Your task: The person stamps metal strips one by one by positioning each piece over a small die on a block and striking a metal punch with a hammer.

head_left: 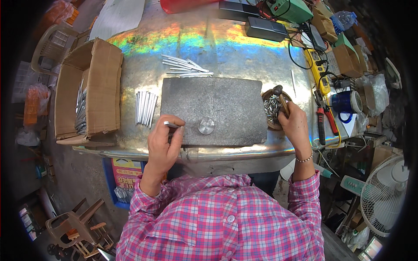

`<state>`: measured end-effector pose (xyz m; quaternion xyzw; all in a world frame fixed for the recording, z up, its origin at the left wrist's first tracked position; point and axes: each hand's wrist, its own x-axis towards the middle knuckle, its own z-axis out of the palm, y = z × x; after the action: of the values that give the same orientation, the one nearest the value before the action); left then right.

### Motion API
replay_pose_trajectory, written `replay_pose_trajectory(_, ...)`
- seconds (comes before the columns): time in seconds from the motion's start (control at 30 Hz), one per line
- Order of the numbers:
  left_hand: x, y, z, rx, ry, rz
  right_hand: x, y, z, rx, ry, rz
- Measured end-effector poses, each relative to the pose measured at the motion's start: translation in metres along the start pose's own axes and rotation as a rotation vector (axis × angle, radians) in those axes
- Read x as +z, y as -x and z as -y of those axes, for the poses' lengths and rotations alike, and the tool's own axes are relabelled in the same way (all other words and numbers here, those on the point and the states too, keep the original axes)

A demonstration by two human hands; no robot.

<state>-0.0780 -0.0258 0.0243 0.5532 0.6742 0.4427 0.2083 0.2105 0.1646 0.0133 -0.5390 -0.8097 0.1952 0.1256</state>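
Note:
A flat dark slab (pixel 213 100) lies on the metal-topped table before me, with a round shiny metal disc (pixel 206 126) near its front edge. My left hand (pixel 163 141) is closed on a thin metal strip (pixel 171 125) at the slab's left front corner; the fingers hide most of the strip. To the right of the slab, my right hand (pixel 297 126) grips the wooden handle of a small hammer (pixel 284 105). The hammer's dark head is over a round bowl (pixel 277 127) of small metal pins, possibly rivets (pixel 271 107).
Metal strips (pixel 146 108) lie in a row left of the slab, others (pixel 185 68) fan out behind it. A cardboard box (pixel 104 87) holding strips stands at left. Pliers (pixel 321 126), a yellow power strip (pixel 320 71), a blue mug (pixel 344 102) and cables crowd the right side.

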Motion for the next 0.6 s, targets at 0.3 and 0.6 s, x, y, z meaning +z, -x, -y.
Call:
replay_pose_trajectory(0.3, 0.0030, 0.0036, 0.0052, -0.113, 0.388, -0.095, 0.0050, -0.0016, 0.0074, -0.001, -0.083, -0.089)
replay_pose_trajectory(0.6, -0.0034, 0.0031, 0.0041, -0.198, 0.627, -0.229, 0.0013, -0.0070, 0.0033, 0.033, -0.019, -0.003)
